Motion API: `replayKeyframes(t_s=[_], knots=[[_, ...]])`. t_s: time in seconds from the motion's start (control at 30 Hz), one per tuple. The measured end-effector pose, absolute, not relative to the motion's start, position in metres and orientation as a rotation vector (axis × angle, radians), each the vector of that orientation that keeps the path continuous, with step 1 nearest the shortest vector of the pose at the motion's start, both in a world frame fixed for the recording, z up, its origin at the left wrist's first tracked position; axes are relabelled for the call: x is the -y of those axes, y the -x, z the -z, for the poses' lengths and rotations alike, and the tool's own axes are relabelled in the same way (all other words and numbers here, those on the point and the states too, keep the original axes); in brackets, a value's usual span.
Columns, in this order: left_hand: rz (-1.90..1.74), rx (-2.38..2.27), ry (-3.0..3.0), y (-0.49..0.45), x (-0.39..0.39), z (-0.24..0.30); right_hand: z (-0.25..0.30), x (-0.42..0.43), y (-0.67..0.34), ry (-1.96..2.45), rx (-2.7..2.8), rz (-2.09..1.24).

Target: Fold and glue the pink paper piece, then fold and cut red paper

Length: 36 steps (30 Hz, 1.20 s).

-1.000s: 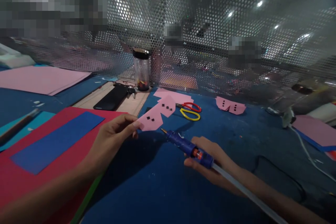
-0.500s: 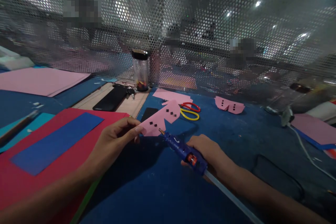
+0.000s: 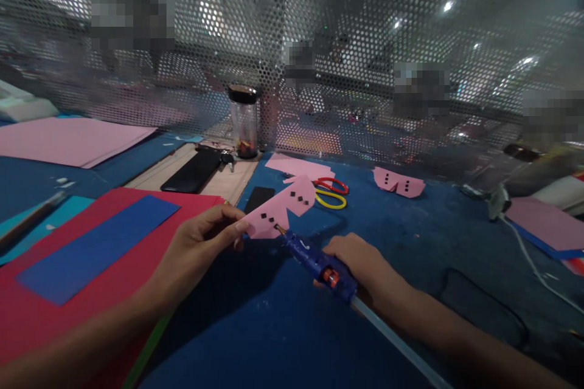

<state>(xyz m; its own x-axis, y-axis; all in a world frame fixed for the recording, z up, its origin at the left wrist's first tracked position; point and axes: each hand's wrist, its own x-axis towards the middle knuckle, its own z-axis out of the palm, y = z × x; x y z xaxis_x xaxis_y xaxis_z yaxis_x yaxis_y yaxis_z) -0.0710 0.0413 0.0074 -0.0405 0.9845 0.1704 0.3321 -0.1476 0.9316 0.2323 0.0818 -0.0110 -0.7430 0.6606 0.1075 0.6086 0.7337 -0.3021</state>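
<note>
hands closed, we hold something in each. our left hand (image 3: pixel 196 240) pinches one end of a pink cutout (image 3: pixel 253 227) at the centre of our view, the notched paper slanting toward two o'clock and showing small black squares (image 3: pixel 300 199). our right hand (image 3: pixel 358 261) wraps around a blue glue gun (image 3: pixel 308 255) at five o'clock from the cutout, its nozzle (image 3: pixel 281 231) aimed between ten and eleven. we see the tip at the paper's lower edge, by one black square, but cannot tell whether they touch. a pale glue stick (image 3: pixel 392 334) trails from the gun's back end between four and five.

nearby, a dark flat piece (image 3: pixel 260 196) lies at ten o'clock, pink scraps (image 3: pixel 298 165) at one, and scissors (image 3: pixel 336 207) with red and yellow handles between two and three. farther that way sits a second pink cutout (image 3: pixel 398 185). at nine, a blue strip (image 3: pixel 100 249) lies on a red sheet (image 3: pixel 109 206); at ten, a black phone (image 3: pixel 191 172) with keys (image 3: pixel 227 159) beside it; at eleven, a clear jar (image 3: pixel 244 124) stands upright. under our hands spreads a blue table (image 3: pixel 274 328), and a perforated screen (image 3: pixel 292 12) crosses twelve o'clock.
</note>
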Motion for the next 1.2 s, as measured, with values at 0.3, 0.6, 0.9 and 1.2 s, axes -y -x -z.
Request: replayKeyframes(t_s=[0.3,0.6,0.9,1.2], knots=[[-1.219,-1.418,-1.556,0.071,-0.042,-0.007,0.019,-0.083,-0.237,0.905,2.658,-0.404],[-1.213,-1.411,-1.53,0.072,-0.041,-0.006,0.013,-0.071,-0.235,0.959,2.61,-0.363],[-1.222,-1.414,-1.545,0.071,-0.041,-0.006,0.012,-0.074,-0.235,0.937,2.625,-0.347],[-1.224,-1.404,-1.538,0.074,-0.041,-0.002,0.015,-0.073,-0.235,0.921,2.619,-0.345]])
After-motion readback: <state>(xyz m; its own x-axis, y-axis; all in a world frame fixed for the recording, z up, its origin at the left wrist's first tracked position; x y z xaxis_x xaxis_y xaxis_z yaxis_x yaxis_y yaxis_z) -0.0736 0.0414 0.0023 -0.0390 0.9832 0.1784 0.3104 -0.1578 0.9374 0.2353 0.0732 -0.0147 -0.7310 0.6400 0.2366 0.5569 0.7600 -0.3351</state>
